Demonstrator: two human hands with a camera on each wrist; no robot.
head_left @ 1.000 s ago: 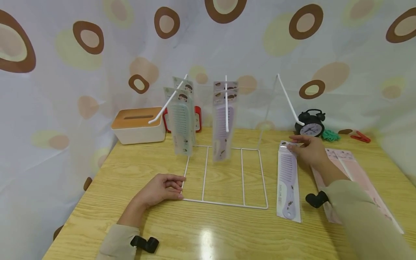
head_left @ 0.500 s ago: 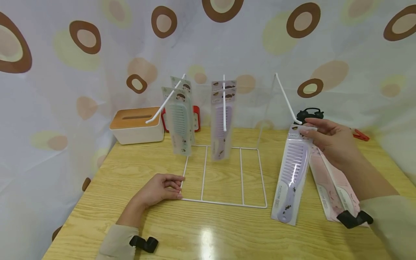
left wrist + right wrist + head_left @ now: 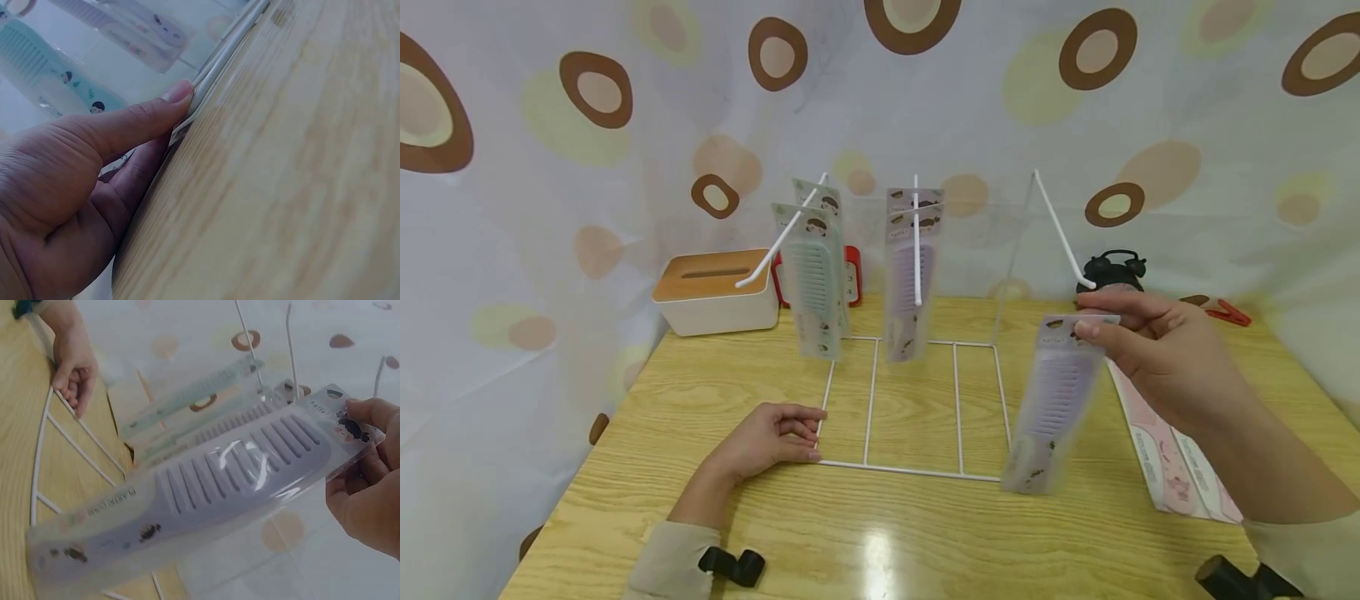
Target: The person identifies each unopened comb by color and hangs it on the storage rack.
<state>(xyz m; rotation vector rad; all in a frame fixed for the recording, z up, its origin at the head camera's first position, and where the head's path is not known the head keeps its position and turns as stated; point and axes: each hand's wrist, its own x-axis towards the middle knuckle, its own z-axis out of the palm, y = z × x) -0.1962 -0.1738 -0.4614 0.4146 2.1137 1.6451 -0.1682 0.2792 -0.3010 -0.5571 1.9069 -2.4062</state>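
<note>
My right hand (image 3: pixel 1172 367) pinches the top of a packaged purple comb (image 3: pixel 1056 404) between thumb and fingers. The pack hangs tilted, lower end to the left, just right of a white wire display rack (image 3: pixel 910 470). Above it is the tip of the rack's bare right hook (image 3: pixel 1060 227). My left hand (image 3: pixel 769 442) holds the front left corner of the rack's base, its thumb (image 3: pixel 144 122) on the wire. Two packaged green combs (image 3: pixel 812 283) hang on the left hook, and two purple ones (image 3: pixel 901 333) on the middle hook.
Pink packaged combs (image 3: pixel 1172 467) lie on the table under my right forearm. Behind stand a wood-lidded tissue box (image 3: pixel 715 292), a red-framed object (image 3: pixel 853 271) and a black alarm clock (image 3: pixel 1112 271). A red clip (image 3: pixel 1228 312) lies at the far right.
My right hand has lifted the purple comb pack off the table and brought it left, nearer the right hook. The left hand keeps its place on the rack.
</note>
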